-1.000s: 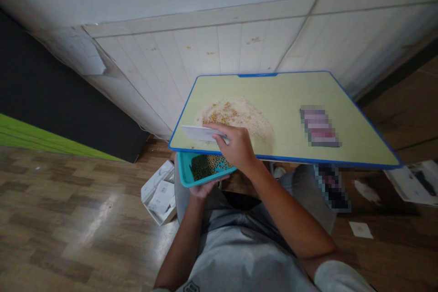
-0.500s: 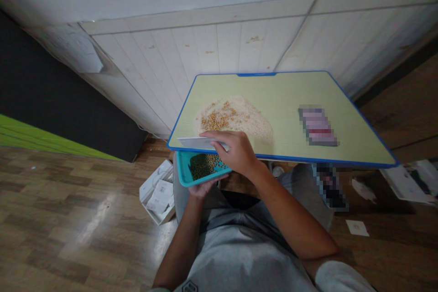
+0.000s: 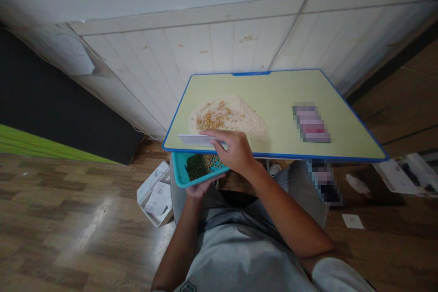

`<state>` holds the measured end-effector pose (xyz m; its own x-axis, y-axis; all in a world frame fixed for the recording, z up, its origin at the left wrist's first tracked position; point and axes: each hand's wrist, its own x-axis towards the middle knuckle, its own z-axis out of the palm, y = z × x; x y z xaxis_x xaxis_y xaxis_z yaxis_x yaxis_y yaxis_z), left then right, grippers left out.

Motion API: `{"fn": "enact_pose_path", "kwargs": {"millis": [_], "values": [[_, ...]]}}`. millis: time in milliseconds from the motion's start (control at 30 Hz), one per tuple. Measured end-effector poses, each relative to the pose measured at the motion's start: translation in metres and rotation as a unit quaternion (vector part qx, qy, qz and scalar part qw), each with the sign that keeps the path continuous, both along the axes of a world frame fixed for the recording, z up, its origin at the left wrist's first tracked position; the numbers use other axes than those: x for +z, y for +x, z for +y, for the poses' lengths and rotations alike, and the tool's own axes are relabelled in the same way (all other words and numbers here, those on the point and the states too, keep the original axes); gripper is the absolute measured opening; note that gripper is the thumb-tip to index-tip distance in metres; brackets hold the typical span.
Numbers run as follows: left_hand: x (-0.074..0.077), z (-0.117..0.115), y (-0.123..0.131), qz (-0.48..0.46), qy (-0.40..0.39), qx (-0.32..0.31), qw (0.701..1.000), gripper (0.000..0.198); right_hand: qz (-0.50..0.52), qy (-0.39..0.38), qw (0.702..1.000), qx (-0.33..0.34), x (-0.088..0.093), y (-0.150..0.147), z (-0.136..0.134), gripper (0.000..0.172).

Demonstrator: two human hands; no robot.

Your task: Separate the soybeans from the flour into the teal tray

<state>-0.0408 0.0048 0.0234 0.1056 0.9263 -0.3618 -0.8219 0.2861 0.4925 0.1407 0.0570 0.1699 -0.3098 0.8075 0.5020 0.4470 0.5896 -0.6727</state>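
Note:
My right hand (image 3: 233, 151) is closed on a flat white card (image 3: 193, 139), held edge-down at the near left edge of a pale green, blue-rimmed table (image 3: 280, 96). Just beyond the card lies a spread of white rice with a cluster of yellow beans (image 3: 214, 119) in it. My left hand (image 3: 201, 187) grips a teal tray (image 3: 179, 173) from below, right under the table's edge. The tray holds dark green beans and some yellow ones.
A blurred-out flat object (image 3: 310, 123) lies on the table's right half. An open white box (image 3: 153, 194) sits on the wooden floor by my left knee. Papers (image 3: 400, 175) lie on the floor at right. A white panelled wall stands behind the table.
The card in my right hand has slid slightly toward the table's near edge above the tray. The view has shifted a little to the right.

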Motion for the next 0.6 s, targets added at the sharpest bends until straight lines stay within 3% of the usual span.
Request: {"fn": "enact_pose_path", "kwargs": {"millis": [267,433,600], "values": [[-0.017,0.005,-0.005,-0.064,0.019,-0.027,0.997,0.074,0.021,-0.007,1.000,-0.023,-0.003,0.010,-0.005,0.042],[-0.011,0.004,0.002,-0.049,0.026,-0.074,0.996,0.083,0.059,0.009,0.997,-0.043,0.000,0.024,-0.008,0.041],[-0.005,0.002,0.011,-0.018,0.022,-0.061,0.998,0.080,0.079,0.015,0.993,-0.086,-0.003,0.040,-0.004,0.040]]}}
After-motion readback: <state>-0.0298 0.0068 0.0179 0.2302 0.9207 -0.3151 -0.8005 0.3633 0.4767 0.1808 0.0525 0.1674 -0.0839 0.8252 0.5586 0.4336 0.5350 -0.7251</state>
